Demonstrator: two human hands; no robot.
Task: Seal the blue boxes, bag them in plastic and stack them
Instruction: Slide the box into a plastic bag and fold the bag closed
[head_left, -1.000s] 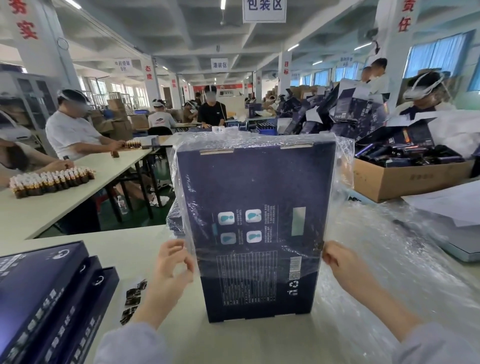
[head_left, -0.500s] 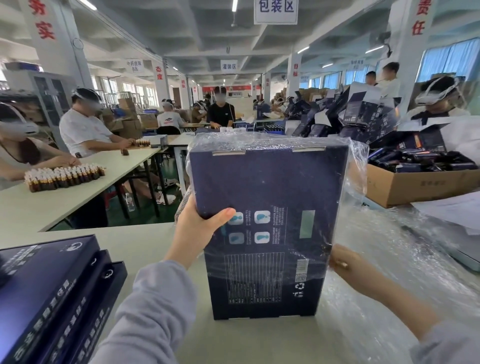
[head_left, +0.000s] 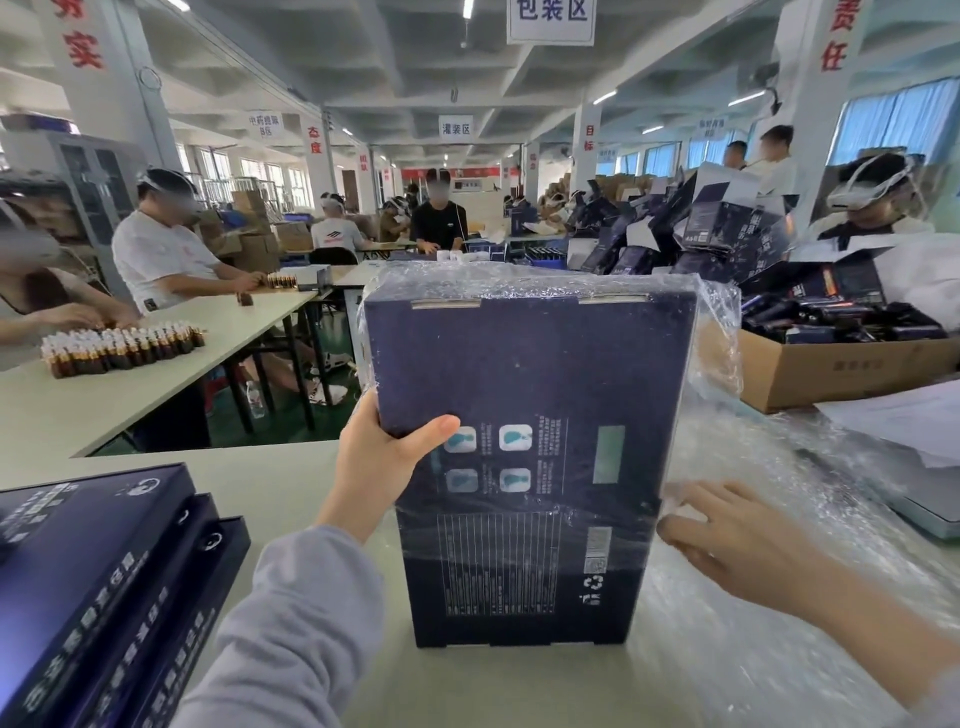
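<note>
The tall dark blue rectangular cardboard box (head_left: 530, 374) stands on end on the pale worktop (head_left: 270, 483), straight ahead of the person, between the two hands. Its long axis runs vertically. The broad printed face, with four small pale icons and a fine-print table, is turned toward the camera, and the narrow bottom end sits flat on the worktop. A clear crinkled plastic bag (head_left: 719, 332) is drawn over the top of the box. It hangs down the sides and balloons loosely off the upper right corner.

The left hand (head_left: 379, 462) grips the left edge of the box at about mid height. Its thumb lies across the front face, pointing at the icons, and its fingers are wrapped out of sight behind. The right hand (head_left: 737, 540) is at the lower right edge of the box with its fingers loosely spread and its thumb toward the box, reaching the film there. I cannot tell whether it holds any plastic.

At the near left lies a slanted stack of flat dark blue boxes (head_left: 104, 597). A heap of clear plastic bags (head_left: 779, 654) covers the worktop to the right. Behind it is a brown cardboard carton (head_left: 831, 371) filled with dark packs.
</note>
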